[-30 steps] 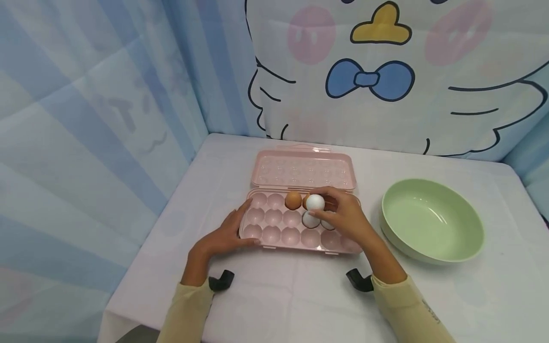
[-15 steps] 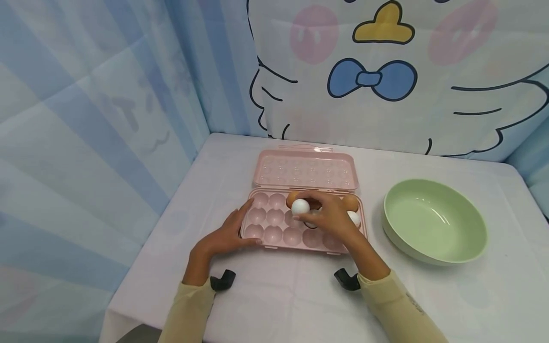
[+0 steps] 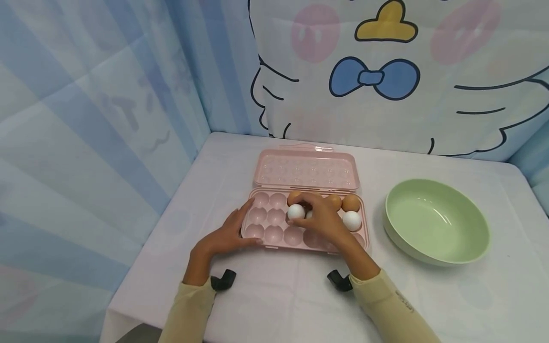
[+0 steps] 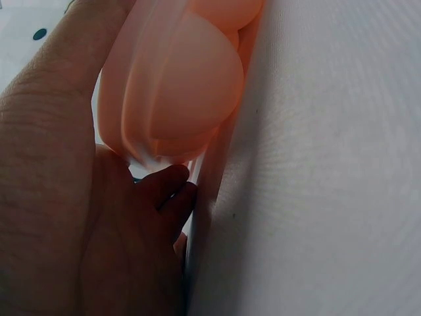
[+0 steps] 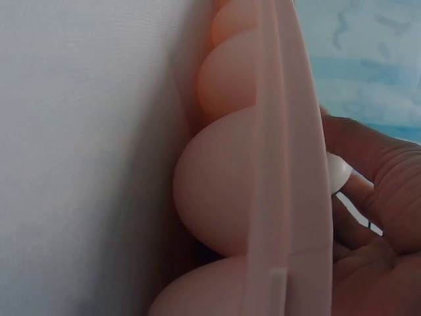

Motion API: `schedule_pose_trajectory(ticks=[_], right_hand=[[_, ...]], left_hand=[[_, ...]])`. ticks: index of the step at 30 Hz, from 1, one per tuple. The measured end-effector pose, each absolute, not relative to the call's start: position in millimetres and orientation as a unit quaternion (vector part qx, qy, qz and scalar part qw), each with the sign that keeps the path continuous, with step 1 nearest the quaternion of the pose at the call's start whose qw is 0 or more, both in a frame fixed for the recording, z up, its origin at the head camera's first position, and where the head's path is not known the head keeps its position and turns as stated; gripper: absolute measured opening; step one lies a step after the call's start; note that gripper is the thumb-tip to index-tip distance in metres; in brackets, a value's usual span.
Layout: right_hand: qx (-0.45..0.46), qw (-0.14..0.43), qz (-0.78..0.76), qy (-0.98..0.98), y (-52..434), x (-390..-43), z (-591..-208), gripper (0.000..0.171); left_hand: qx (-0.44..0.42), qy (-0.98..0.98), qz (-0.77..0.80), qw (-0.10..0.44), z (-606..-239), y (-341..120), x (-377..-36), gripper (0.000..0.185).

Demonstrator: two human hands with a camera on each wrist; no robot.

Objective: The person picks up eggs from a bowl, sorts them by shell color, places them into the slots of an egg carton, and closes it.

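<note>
Thumb and fingertips of my right hand (image 3: 320,218) pinch a white egg (image 3: 295,212) at the middle row of the pink egg box (image 3: 293,235). The same egg (image 5: 339,173) shows partly past the box rim in the right wrist view. My left hand (image 3: 226,232) holds the box's left end, thumb along the front edge and fingers along the side. In the left wrist view, left fingers (image 4: 170,191) lie against the box's outer side. Several brown eggs (image 3: 350,203) sit in the back row. Another white egg (image 3: 352,221) rests at the right; one more is mostly hidden behind my right hand.
The box's lid (image 3: 306,169) lies folded back behind it. A light green bowl (image 3: 435,221) stands to the right on the white-covered table (image 3: 274,295). Printed curtains (image 3: 296,109) hang close behind and to the left of the table.
My right hand has moved left and slightly down with the white egg, to the third column of the middle row. Eggs at the right have come into sight. My left hand stays put.
</note>
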State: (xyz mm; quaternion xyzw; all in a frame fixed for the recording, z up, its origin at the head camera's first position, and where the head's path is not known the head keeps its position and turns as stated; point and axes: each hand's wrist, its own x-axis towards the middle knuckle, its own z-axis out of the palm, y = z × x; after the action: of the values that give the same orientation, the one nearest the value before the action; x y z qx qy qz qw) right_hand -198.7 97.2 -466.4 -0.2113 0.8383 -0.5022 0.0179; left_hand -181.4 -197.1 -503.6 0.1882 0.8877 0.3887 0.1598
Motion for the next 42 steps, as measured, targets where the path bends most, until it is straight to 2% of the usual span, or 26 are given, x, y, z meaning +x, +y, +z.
schedule_pose_trajectory(ticks=[13, 22, 30, 42], right_hand=[[-0.192, -0.02, -0.446, 0.874, 92.8, -193.8, -465.1, 0.041], [-0.2, -0.014, -0.427, 0.882, 93.6, -194.5, -466.9, 0.043], [-0.208, -0.012, -0.424, 0.882, 91.4, -194.5, -469.7, 0.041], [-0.208, -0.055, -0.403, 0.889, 88.8, -191.7, -474.2, 0.037]], left_hand=[[0.182, 0.89, 0.387, 0.161, -503.0, -195.6, -180.8, 0.117], [0.194, 0.888, 0.389, 0.152, -505.0, -195.8, -182.8, 0.116], [0.173, 0.89, 0.388, 0.166, -503.7, -195.5, -180.8, 0.117], [0.171, 0.887, 0.396, 0.166, -504.7, -195.1, -181.2, 0.118]])
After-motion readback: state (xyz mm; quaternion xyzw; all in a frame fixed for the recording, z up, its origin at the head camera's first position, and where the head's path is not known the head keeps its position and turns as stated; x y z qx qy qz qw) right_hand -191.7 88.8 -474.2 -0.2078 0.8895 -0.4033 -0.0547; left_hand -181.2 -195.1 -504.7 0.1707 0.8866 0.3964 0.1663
